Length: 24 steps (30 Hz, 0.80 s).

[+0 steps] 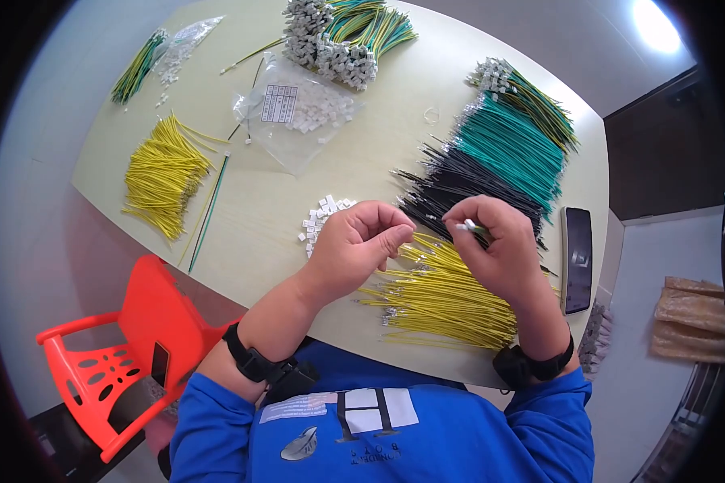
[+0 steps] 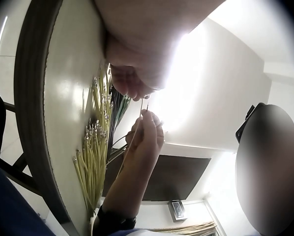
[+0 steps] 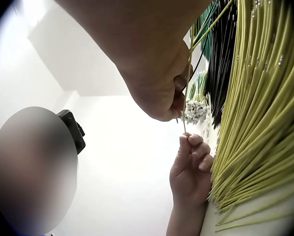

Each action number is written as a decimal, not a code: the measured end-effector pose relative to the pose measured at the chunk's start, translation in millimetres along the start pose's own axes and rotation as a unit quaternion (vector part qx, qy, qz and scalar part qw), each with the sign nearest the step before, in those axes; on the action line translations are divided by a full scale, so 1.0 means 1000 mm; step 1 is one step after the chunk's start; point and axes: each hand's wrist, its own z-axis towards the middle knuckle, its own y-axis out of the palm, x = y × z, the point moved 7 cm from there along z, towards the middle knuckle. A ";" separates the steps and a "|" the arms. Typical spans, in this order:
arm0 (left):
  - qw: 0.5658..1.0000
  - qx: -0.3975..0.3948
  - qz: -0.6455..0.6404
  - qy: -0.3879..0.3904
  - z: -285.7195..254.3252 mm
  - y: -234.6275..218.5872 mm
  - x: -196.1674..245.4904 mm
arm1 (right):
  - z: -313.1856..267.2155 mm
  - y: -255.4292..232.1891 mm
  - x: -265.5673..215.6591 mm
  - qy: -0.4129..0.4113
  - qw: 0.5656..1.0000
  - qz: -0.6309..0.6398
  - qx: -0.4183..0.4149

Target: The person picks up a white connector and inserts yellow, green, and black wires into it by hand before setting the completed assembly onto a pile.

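Note:
My right hand (image 1: 491, 241) hovers over the table (image 1: 362, 169) and pinches a thin green-yellow wire (image 1: 480, 232) with a white tip that points left. In the right wrist view that wire (image 3: 185, 125) runs down out of the right hand (image 3: 157, 83), and its end nearly meets the left hand (image 3: 191, 169). My left hand (image 1: 362, 241) is a short way to the left, fingers curled, thumb against forefinger; nothing shows between them. A spread of yellow wires (image 1: 443, 298) lies under both hands. In the left wrist view the left hand (image 2: 132, 83) is above the right hand (image 2: 147, 135).
A pile of white connectors (image 1: 322, 216) lies left of the left hand. Black wires (image 1: 451, 181) and green wires (image 1: 507, 145) fan out behind the hands. A phone (image 1: 577, 258) lies at the right edge. A plastic bag (image 1: 302, 109), more yellow wires (image 1: 165, 173) and a red chair (image 1: 129, 346) are to the left.

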 end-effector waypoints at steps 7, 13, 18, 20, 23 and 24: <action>1.000 -0.004 -0.006 0.004 0.000 -0.001 -0.001 | -0.010 0.010 0.000 0.002 0.999 0.032 -0.003; 1.000 -0.007 -0.011 0.010 0.000 0.000 -0.002 | -0.010 0.010 0.001 -0.010 1.000 0.024 0.014; 1.000 -0.014 -0.002 0.017 0.001 0.000 -0.002 | -0.010 0.010 0.000 -0.006 1.000 0.020 0.015; 1.000 -0.016 0.002 0.019 0.001 0.001 -0.001 | -0.010 0.012 0.001 -0.003 1.000 0.020 0.013; 1.000 -0.014 0.008 0.014 0.000 0.001 -0.001 | -0.011 0.013 0.001 -0.001 1.000 0.019 0.008; 1.000 -0.012 0.011 0.012 0.000 0.001 -0.001 | -0.011 0.014 0.001 -0.002 1.000 0.020 0.005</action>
